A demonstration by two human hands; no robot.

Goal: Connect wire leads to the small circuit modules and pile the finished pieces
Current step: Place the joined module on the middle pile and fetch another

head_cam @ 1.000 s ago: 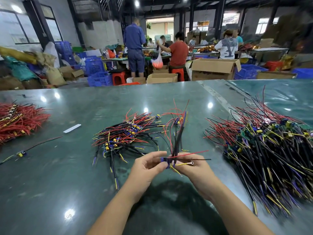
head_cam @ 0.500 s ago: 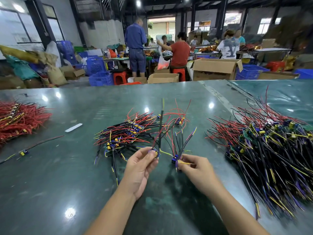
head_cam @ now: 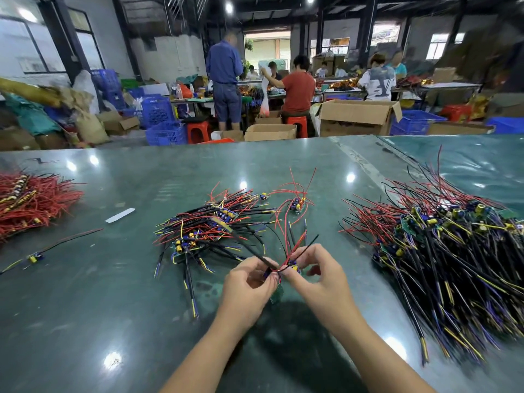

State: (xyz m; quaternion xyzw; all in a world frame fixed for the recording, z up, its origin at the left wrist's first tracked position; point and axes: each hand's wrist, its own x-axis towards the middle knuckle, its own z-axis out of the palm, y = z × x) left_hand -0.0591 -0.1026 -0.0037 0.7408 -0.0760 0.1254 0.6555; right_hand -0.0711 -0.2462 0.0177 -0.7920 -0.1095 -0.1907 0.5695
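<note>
While both hands meet near-centre above the green table (head_cam: 85, 321), each pinches a small circuit module. Left hand (head_cam: 249, 285): fingers curled, thumb and forefinger pinching a blue-capped module (head_cam: 268, 273) w/ a black lead (head_cam: 249, 252) running up-left from it. Right hand (head_cam: 320, 276): fingers curled, pinching a second module (head_cam: 295, 268) w/ red and black leads (head_cam: 297, 248) fanning upward. Both modules touch or nearly touch at the fingertips; exact join cannot be told. A green board edge (head_cam: 278, 293) hangs just below the left hand's fingers.

Surroundings:
- Centre pile (head_cam: 209, 231), just beyond the hands: modules w/ red, black, yellow wires.
- Small cluster (head_cam: 296, 204), far side of the centre pile, apart from it.
- Large pile (head_cam: 442, 251), right: modules w/ long black leads.
- Red wire heap (head_cam: 31, 202), far left.
- Single wired module (head_cam: 35, 258), left, near the red heap.
- White strip (head_cam: 120, 215), left-centre, flat on table.

Background: several persons at far benches, cardboard boxes (head_cam: 357, 116), blue crates (head_cam: 164, 131).
</note>
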